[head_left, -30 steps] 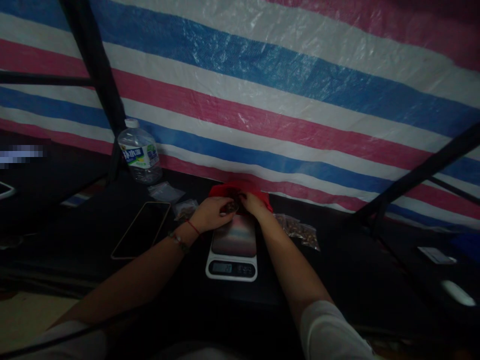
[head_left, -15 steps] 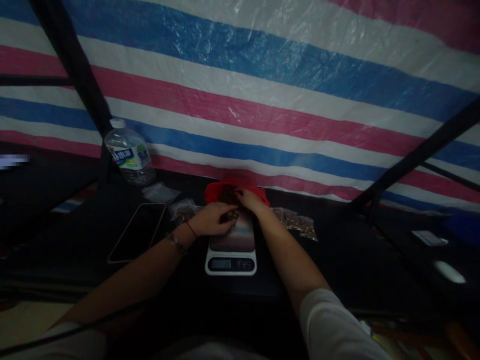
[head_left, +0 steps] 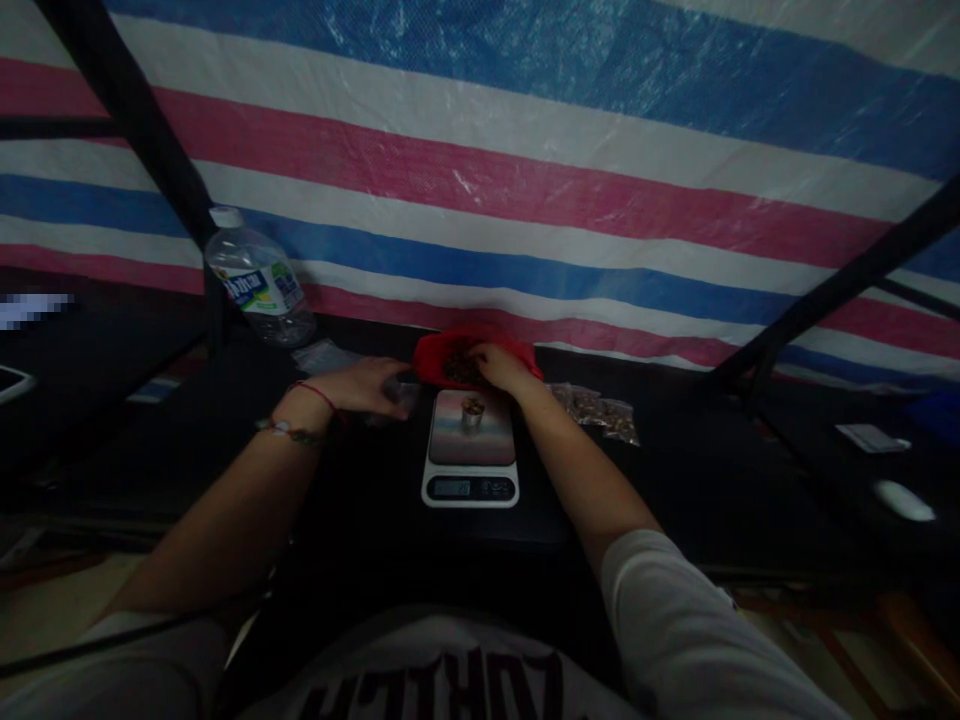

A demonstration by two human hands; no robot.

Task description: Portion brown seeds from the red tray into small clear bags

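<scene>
A small metal cup filled with brown pieces stands upright on the plate of a white kitchen scale. The scale's display is lit, but its digits are too small to read. Behind the scale lies an opened red bag holding more brown pieces. My right hand reaches into this bag with bent fingers held together; what its fingertips grip is hidden. Left of the scale, my left hand hovers over or touches a clear plastic bag, thumb and fingers apart.
Several small filled clear bags lie right of the red bag. A large clear bottle stands back left, with flat clear bags before it. A white mouse lies far right. Dark slanted posts and striped sheeting bound the table.
My left hand has let go of the cup at the scale and moved left to the clear bag. My right hand stays in the red bag. The view has tilted slightly.
</scene>
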